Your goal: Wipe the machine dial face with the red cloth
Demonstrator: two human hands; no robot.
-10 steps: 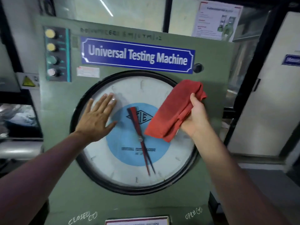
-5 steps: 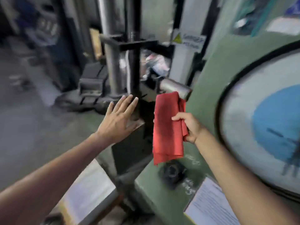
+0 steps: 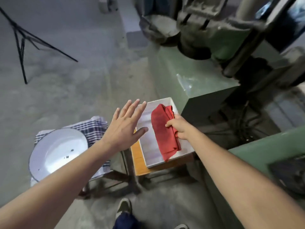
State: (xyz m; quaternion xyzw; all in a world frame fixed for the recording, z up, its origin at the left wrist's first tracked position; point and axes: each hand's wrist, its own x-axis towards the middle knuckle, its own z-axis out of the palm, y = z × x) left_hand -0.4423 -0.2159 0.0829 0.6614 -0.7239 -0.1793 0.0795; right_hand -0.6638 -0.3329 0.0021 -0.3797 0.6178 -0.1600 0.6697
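My right hand [image 3: 179,127] grips the folded red cloth [image 3: 165,131], which hangs over a white rectangular tray [image 3: 149,147] on a small wooden stool. My left hand [image 3: 124,126] hovers flat with fingers spread, holding nothing, just left of the tray. The machine dial face is out of view; only the green machine base [image 3: 189,76] shows at the upper right.
A white enamel basin [image 3: 56,151] sits on a striped cloth [image 3: 94,128] at the left. A black tripod [image 3: 21,47] stands on the concrete floor at the upper left. Dark cables and machine parts lie at the right. My shoe [image 3: 123,207] shows at the bottom.
My view has swung from the dial down and left to the floor and stool. Both hands left the dial; the right hand carried the red cloth down over the white tray.
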